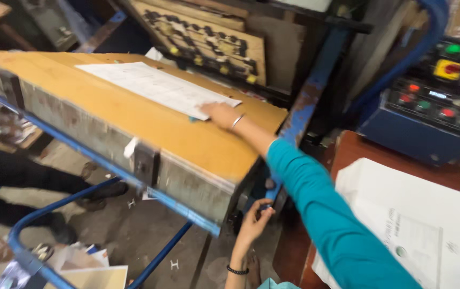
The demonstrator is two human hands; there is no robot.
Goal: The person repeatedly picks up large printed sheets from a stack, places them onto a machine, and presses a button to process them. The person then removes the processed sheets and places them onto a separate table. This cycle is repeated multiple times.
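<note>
White sheet (157, 87), orange-brown platen (149, 126)

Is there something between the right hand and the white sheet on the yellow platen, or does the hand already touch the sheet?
Nothing visible stands between them. The right hand lies flat on the near corner of the white printed sheet, which rests on the yellow platen. The left hand is lower down, below the platen's edge, away from the sheet.
</note>
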